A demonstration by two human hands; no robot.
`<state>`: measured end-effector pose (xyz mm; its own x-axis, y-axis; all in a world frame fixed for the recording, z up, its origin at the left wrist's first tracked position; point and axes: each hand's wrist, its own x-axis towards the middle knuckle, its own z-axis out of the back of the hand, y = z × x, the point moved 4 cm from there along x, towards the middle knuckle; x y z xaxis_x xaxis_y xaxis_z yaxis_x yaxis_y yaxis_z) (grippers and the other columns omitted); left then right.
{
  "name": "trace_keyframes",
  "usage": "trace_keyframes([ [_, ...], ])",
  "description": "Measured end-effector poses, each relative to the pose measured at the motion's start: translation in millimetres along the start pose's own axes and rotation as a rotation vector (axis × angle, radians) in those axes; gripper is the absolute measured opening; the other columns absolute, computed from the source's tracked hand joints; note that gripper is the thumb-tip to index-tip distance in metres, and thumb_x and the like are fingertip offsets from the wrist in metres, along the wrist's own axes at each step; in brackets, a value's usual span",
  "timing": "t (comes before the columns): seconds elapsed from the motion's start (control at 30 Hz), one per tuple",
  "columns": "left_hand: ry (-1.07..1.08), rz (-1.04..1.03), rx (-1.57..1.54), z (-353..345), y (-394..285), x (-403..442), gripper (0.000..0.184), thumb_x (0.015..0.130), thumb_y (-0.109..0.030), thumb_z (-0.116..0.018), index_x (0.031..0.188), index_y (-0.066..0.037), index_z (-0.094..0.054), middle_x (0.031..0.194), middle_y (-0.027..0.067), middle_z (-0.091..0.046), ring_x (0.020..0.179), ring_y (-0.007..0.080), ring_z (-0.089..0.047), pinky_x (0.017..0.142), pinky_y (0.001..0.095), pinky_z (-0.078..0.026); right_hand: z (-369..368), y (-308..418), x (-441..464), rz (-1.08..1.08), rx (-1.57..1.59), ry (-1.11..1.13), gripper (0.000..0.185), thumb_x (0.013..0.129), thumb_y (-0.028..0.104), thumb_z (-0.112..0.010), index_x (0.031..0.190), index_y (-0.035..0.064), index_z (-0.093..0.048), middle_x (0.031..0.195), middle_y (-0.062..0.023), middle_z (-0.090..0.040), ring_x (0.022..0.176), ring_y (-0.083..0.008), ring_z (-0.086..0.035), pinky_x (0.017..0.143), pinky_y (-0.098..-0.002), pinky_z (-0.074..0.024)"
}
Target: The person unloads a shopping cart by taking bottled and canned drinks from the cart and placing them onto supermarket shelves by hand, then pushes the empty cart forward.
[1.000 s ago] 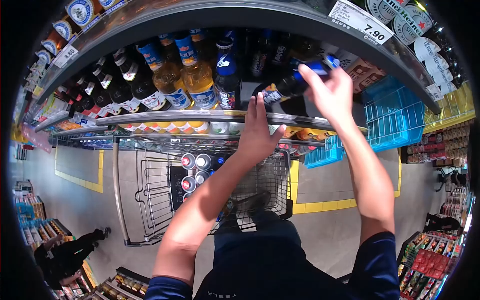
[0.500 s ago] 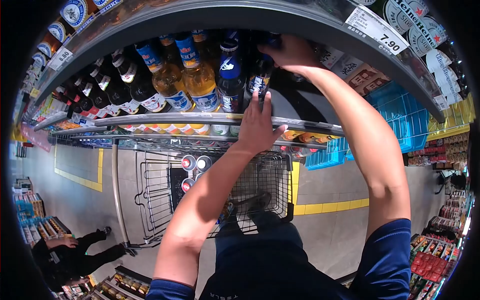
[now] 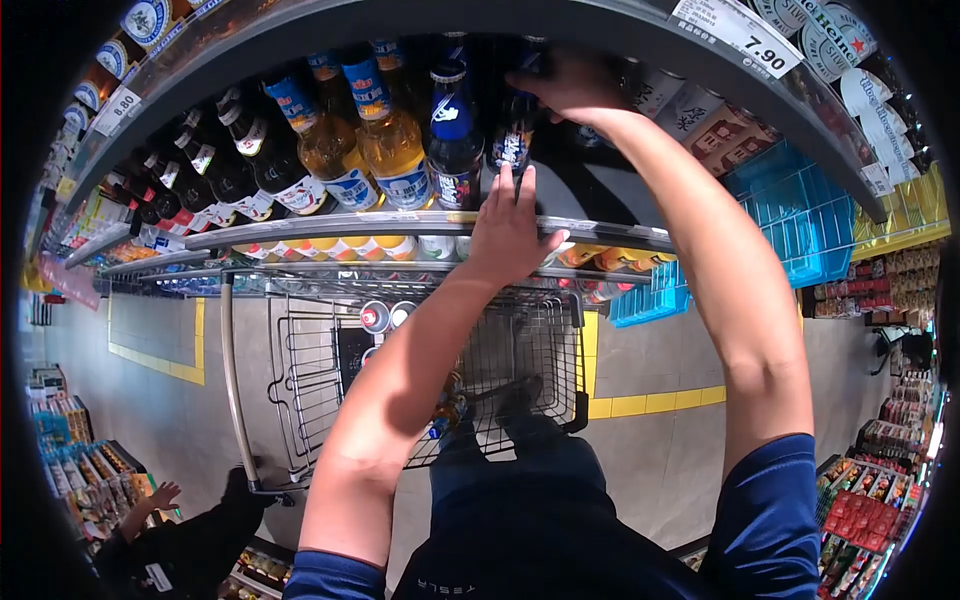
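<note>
A dark glass bottle with a blue-and-white label [image 3: 512,148] stands on the shelf. My right hand [image 3: 578,90] is closed around its neck, partly lost in shadow. Against the lower front of that bottle rest the fingertips of my left hand [image 3: 508,232], which is open with its thumb spread over the shelf edge. Just left of it is a similar dark bottle with a blue neck wrap [image 3: 455,145]. Amber bottles with blue neck labels [image 3: 395,150] come after that. Farther left stand dark bottles with white labels [image 3: 275,165].
A wire shopping cart [image 3: 300,350] holding several cans [image 3: 375,317] stands below the shelf. Blue plastic baskets [image 3: 790,225] hang at the right. The upper shelf edge [image 3: 560,18] overhangs my hands. Another person [image 3: 190,540] is at lower left.
The view has shifted slightly. The gripped bottle sits a little farther back from the shelf's front edge, and both hands stay with it. The other person has moved and raised a hand.
</note>
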<state>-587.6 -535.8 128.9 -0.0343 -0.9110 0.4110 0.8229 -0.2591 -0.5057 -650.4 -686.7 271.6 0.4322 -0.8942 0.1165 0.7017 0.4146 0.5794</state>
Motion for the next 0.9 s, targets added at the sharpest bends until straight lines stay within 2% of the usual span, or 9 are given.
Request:
trace_keyframes([
  [0.07,0.052,-0.004,-0.024,15,-6,-9,0.087,0.084,-0.042,-0.073,0.149,-0.004,-0.030,0.150,0.0296,-0.031,0.136,0.0465,-0.038,0.111,0.0484,-0.036,2,-12,-10,0.193,-0.141,-0.292,0.054,0.087,0.044,-0.073,0.118,0.0013,-0.065,0.085,-0.0138,-0.072,0.065,-0.0196,-0.070,0.060,-0.0277,-0.0562],
  [0.1,0.098,-0.005,-0.045,27,-11,-15,0.081,0.085,-0.039,-0.073,0.148,-0.004,-0.035,0.151,0.0261,-0.033,0.135,0.0444,-0.040,0.111,0.0475,-0.037,5,-10,-38,0.129,0.109,-0.411,0.043,0.082,0.039,-0.076,0.107,0.0040,-0.071,0.096,-0.0128,-0.074,0.087,-0.0282,-0.072,0.080,-0.0360,-0.0565],
  [0.2,0.060,-0.007,-0.266,57,-4,-86,0.057,0.087,-0.026,-0.072,0.136,-0.003,-0.050,0.133,0.0187,-0.053,0.119,0.0367,-0.054,0.101,0.0430,-0.045,-31,-35,-130,0.041,0.481,-0.454,0.015,0.087,0.013,-0.071,0.092,-0.0005,-0.068,0.075,-0.0108,-0.069,0.068,-0.0155,-0.065,0.067,-0.0315,-0.0525],
  [0.27,0.143,0.231,-0.402,65,19,-145,0.045,0.087,-0.020,-0.072,0.126,-0.002,-0.058,0.112,0.0146,-0.065,0.096,0.0285,-0.065,0.085,0.0375,-0.052,-105,-71,-196,0.169,0.193,-0.423,0.005,0.088,0.007,-0.065,0.087,0.0017,-0.066,0.075,-0.0137,-0.066,0.068,-0.0244,-0.065,0.064,-0.0329,-0.0505],
  [0.3,0.257,0.490,-0.441,65,32,-185,0.040,0.088,-0.016,-0.072,0.123,-0.001,-0.061,0.102,0.0131,-0.069,0.083,0.0255,-0.068,0.076,0.0349,-0.054,-153,-89,-231,-0.223,0.273,-0.054,0.014,0.087,0.015,-0.066,0.086,0.0018,-0.066,0.080,-0.0172,-0.067,0.073,-0.0305,-0.066,0.066,-0.0374,-0.0510],
  [0.37,0.309,0.601,-0.365,67,53,-254,0.035,0.089,-0.014,-0.071,0.120,-0.001,-0.063,0.095,0.0128,-0.070,0.071,0.0224,-0.067,0.068,0.0328,-0.054,-253,-121,-299,-0.190,0.092,0.602,0.028,0.088,0.031,-0.066,0.095,0.0034,-0.069,0.090,-0.0182,-0.069,0.092,-0.0351,-0.068,0.080,-0.0490,-0.0526],
  [0.53,0.271,0.659,-0.335,85,47,-390,0.031,0.088,-0.016,-0.072,0.116,-0.003,-0.065,0.097,0.0136,-0.070,0.081,0.0261,-0.070,0.073,0.0355,-0.056,-363,-94,-323,-0.284,0.020,0.390,0.048,0.088,0.034,-0.068,0.127,0.0084,-0.057,0.127,-0.0134,-0.059,0.107,-0.0376,-0.062,0.088,-0.0491,-0.0528],
  [0.7,0.482,0.720,-0.212,96,11,-412,0.033,0.088,-0.019,-0.072,0.116,-0.005,-0.064,0.108,0.0145,-0.068,0.102,0.0339,-0.066,0.090,0.0411,-0.053,-419,-60,-283,0.046,0.112,0.475,0.047,0.086,0.028,-0.070,0.126,0.0061,-0.056,0.125,-0.0136,-0.059,0.106,-0.0370,-0.063,0.087,-0.0463,-0.0534],
  [0.9,0.455,0.792,-0.259,98,11,-414,0.032,0.088,-0.019,-0.070,0.116,-0.005,-0.064,0.107,0.0148,-0.067,0.101,0.0336,-0.065,0.090,0.0421,-0.052,-442,-62,-284,-0.090,0.124,0.499,0.041,0.084,0.026,-0.073,0.119,0.0094,-0.061,0.117,-0.0104,-0.065,0.105,-0.0336,-0.064,0.087,-0.0438,-0.0530],
])
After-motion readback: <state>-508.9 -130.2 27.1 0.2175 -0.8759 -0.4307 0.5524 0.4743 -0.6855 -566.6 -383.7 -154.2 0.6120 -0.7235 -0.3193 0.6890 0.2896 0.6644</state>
